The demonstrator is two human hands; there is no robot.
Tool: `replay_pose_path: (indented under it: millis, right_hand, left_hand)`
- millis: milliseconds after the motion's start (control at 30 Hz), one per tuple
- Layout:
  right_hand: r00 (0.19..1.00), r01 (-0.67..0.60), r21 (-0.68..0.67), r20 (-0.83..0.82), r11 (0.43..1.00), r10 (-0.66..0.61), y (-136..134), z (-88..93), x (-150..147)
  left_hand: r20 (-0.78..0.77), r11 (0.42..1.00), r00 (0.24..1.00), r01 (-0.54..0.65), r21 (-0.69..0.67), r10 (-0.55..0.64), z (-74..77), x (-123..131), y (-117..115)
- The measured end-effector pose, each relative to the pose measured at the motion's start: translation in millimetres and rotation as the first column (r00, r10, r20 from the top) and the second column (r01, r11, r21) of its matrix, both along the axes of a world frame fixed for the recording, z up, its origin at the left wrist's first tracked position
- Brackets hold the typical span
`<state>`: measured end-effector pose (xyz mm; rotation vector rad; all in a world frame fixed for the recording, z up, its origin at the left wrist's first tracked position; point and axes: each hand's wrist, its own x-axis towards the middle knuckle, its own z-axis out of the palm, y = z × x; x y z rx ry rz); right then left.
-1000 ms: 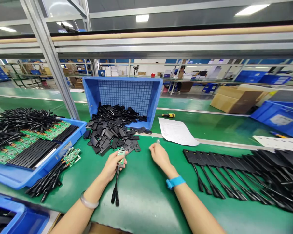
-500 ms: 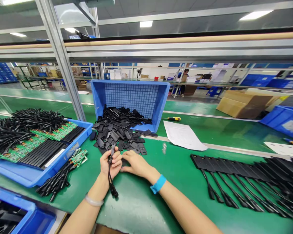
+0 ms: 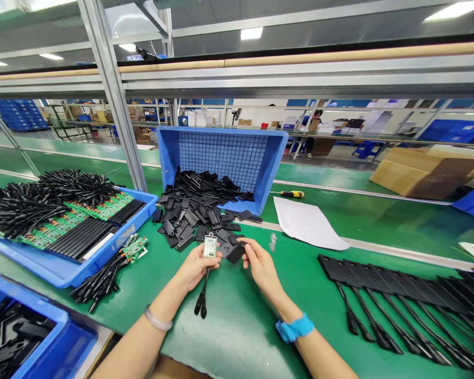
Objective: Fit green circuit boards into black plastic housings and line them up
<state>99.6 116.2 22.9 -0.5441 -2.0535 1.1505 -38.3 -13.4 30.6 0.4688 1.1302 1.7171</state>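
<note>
Your left hand (image 3: 197,268) is closed around the lower end of a small circuit board (image 3: 210,246) bearing a white label, held upright above the green counter (image 3: 237,342). Its black split cable (image 3: 201,300) hangs below the hand and ends in two plugs. Your right hand (image 3: 263,266) is partly closed, its fingers (image 3: 247,243) pinching the edge of a black plastic cover (image 3: 231,251) just beside the board. Behind both hands, a heap of similar covers (image 3: 193,210) spills from a tilted blue crate (image 3: 221,152). To your left, a blue tray (image 3: 98,263) carries boards and cables. To your right lies a row of black covers with cables (image 3: 391,300); farther back sit a paper sheet (image 3: 308,226) and a screwdriver (image 3: 292,194).
</note>
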Motion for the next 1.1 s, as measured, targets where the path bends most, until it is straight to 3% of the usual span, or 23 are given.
replay_pose_path:
  millis: [67,200,400,667,867,1000,1100]
  right_hand:
    - [0.997,-0.036,-0.149,-0.077,0.988,0.025,-0.2,0.0,2.5]
    - [0.986,-0.114,-0.296,-0.148,0.949,0.072,-7.8,-3.3,-1.3]
    - [0.988,-0.091,-0.308,-0.144,0.947,0.048,-13.7,-10.0,-5.9]
    - [0.994,-0.044,-0.292,-0.106,0.955,0.013,-12.9,-15.4,-8.2]
    - [0.989,-0.129,-0.53,-0.133,0.839,0.067,-14.5,-14.6,-8.0]
    - [0.984,-0.122,-0.526,-0.176,0.842,0.032,-15.3,-10.9,-7.4]
    - [0.982,-0.141,-0.567,-0.184,0.811,0.041,-14.6,-10.6,-7.7]
  left_hand:
    - [-0.096,0.995,0.991,0.094,-0.027,-0.096,-4.3,5.0,1.1]
    - [-0.228,0.969,0.942,0.234,-0.081,-0.247,-9.2,11.3,2.8]
    - [-0.212,0.949,0.926,0.313,-0.036,-0.313,-12.5,11.9,2.3]
    - [-0.255,0.939,0.904,0.326,-0.108,-0.343,-11.7,16.0,1.9]
    - [-0.369,0.952,0.877,0.286,-0.111,-0.307,-12.3,18.7,4.4]
    - [-0.399,0.958,0.871,0.271,-0.097,-0.287,-13.0,19.0,5.7]
    - [-0.409,0.954,0.863,0.285,-0.09,-0.296,-13.2,19.1,5.7]
